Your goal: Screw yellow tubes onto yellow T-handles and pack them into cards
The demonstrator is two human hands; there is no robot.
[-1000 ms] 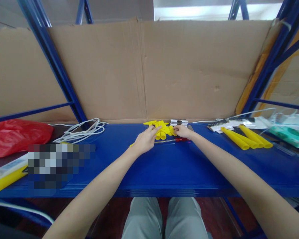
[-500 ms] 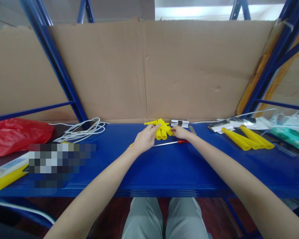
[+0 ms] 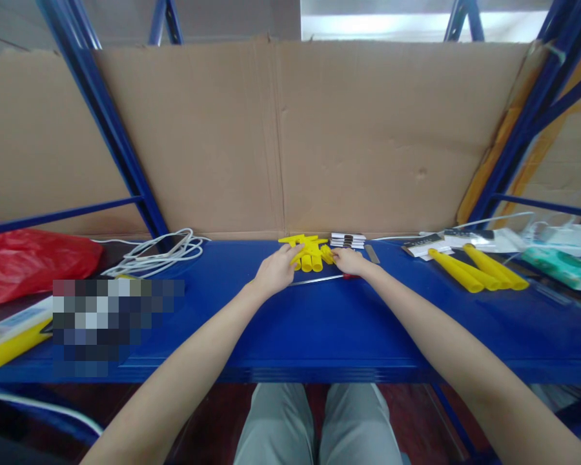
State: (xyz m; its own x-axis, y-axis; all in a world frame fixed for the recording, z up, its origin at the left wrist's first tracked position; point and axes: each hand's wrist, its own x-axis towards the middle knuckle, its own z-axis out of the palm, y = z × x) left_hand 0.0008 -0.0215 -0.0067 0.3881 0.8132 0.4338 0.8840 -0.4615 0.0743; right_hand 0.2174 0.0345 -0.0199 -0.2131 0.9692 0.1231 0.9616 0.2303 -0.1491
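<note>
Near the back middle of the blue shelf, several yellow tapered tubes [image 3: 307,262] lie together, some crossing others. My left hand [image 3: 275,270] is at the left side of this pile, its fingers closed round a yellow tube [image 3: 296,256]. On the other side, my right hand [image 3: 348,260] pinches a smaller, ridged yellow piece [image 3: 326,254], whose exact kind I cannot make out. Just in front of the pile lies a screwdriver [image 3: 319,279]. Its thin metal shaft points left, and its red handle is partly hidden under my right hand.
Behind the right hand are a stack of black-and-white packets [image 3: 347,240] and a flat grey strip [image 3: 372,254]. More yellow tubes [image 3: 465,274] lie to the right. A coiled white cable [image 3: 167,254] and red plastic bag [image 3: 39,261] are left. A cardboard sheet [image 3: 368,142] stands behind.
My left hand has shifted slightly left, and the tube in it now sits at the pile's left side. The right hand stays almost in place with its yellow piece.
</note>
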